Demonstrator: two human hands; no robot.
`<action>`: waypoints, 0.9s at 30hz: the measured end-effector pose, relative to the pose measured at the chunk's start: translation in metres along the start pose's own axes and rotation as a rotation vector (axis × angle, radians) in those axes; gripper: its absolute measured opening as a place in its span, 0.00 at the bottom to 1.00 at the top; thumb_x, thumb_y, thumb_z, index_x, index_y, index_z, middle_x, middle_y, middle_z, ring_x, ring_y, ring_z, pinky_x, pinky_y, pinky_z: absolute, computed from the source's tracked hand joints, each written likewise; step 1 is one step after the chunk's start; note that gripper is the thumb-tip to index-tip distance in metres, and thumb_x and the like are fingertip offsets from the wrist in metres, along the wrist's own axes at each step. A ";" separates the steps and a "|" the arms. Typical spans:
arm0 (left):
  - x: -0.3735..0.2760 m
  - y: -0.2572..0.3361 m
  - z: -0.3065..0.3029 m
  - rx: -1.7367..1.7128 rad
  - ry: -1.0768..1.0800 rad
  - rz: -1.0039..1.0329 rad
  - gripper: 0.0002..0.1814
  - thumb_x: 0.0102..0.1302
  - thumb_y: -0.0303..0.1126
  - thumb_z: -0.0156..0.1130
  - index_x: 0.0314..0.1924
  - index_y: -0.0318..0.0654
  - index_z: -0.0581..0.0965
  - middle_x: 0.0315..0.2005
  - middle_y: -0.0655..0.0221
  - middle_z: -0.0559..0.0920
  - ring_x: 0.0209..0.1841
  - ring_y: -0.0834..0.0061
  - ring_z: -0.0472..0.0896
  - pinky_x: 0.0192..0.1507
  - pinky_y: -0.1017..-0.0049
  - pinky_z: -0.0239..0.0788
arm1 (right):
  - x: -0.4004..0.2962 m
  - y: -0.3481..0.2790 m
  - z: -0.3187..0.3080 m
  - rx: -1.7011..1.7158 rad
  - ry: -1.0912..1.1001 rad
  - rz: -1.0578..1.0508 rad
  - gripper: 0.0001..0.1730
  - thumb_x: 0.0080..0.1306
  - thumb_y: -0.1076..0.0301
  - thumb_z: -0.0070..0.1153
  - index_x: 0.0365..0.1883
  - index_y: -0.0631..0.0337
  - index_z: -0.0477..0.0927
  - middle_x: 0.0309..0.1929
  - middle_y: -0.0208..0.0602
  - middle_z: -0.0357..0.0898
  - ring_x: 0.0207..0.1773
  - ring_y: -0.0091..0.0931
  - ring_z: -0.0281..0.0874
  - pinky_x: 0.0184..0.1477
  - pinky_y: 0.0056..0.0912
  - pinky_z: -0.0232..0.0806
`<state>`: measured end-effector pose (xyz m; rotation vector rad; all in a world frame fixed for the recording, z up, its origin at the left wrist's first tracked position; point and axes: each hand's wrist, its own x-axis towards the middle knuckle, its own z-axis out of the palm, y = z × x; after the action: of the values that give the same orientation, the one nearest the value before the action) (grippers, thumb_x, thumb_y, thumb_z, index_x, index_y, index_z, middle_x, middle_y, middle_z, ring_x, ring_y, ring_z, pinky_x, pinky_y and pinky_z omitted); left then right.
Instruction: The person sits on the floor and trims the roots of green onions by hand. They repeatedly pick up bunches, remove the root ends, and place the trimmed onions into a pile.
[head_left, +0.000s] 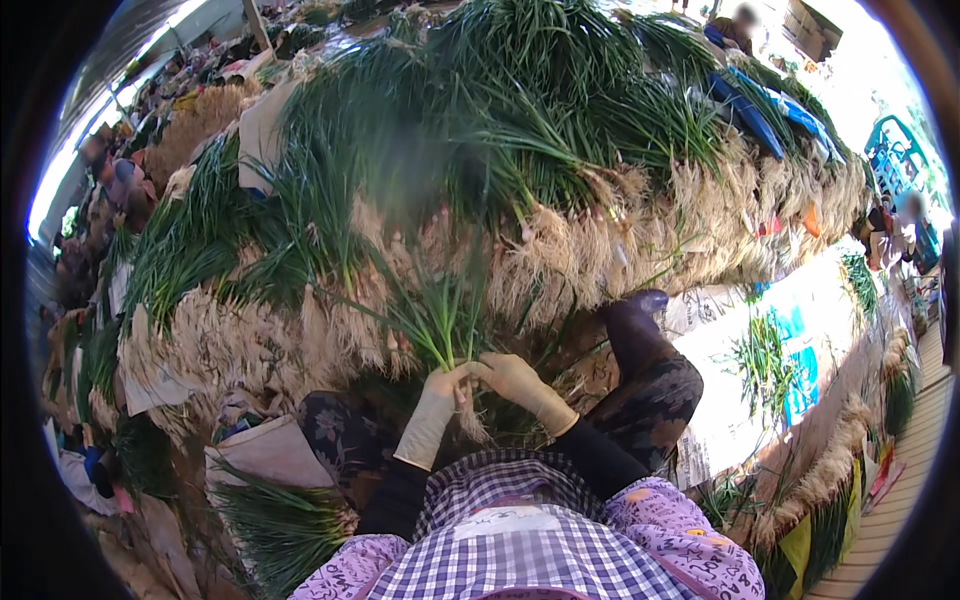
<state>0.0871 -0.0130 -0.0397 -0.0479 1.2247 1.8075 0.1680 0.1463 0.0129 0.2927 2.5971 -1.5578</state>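
Note:
My left hand (439, 401), in a pale cream glove, is closed around a small bunch of rooted green plants (442, 322) that look like scallions or garlic greens. The leaves point up and away from me, and the stringy roots hang below the fingers. My right hand (517, 386), gloved the same way, meets the left at the bunch's lower stems; its fingertips touch there, and what they pinch cannot be made out. Beyond both hands rises a large heap of the same plants (540, 82), with pale root ends (540, 262) turned towards me.
A bundle of greens (285, 525) lies on sacking at lower left. On the right, loose greens (765, 360) lie on a white sheet (712, 420), past my bent knee (675, 390). Rows of bundles line the far right. Other people sit at the upper left, upper right and right edge.

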 end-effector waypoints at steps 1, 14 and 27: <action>0.000 0.004 0.001 0.013 0.056 0.028 0.11 0.61 0.29 0.62 0.41 0.30 0.77 0.25 0.64 0.80 0.20 0.80 0.75 0.16 0.82 0.64 | 0.006 0.017 0.004 -0.164 0.090 -0.166 0.14 0.67 0.60 0.49 0.36 0.64 0.75 0.30 0.37 0.75 0.32 0.27 0.76 0.32 0.32 0.68; 0.013 0.117 -0.002 -0.255 -0.336 0.331 0.13 0.64 0.33 0.59 0.45 0.33 0.76 0.26 0.69 0.77 0.20 0.82 0.70 0.20 0.83 0.59 | 0.105 -0.041 -0.137 -0.509 0.651 -0.031 0.14 0.64 0.56 0.53 0.33 0.58 0.77 0.21 0.36 0.76 0.26 0.32 0.75 0.28 0.34 0.68; 0.059 0.073 -0.003 0.045 0.064 0.113 0.11 0.59 0.30 0.64 0.42 0.36 0.78 0.24 0.70 0.81 0.20 0.81 0.77 0.16 0.83 0.63 | 0.044 0.005 -0.050 -0.623 0.136 0.089 0.17 0.65 0.54 0.51 0.34 0.59 0.79 0.28 0.41 0.80 0.30 0.36 0.78 0.35 0.36 0.70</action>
<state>0.0006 0.0174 -0.0178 -0.0111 1.3365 1.8870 0.1272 0.1977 0.0246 0.4522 2.9518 -0.6601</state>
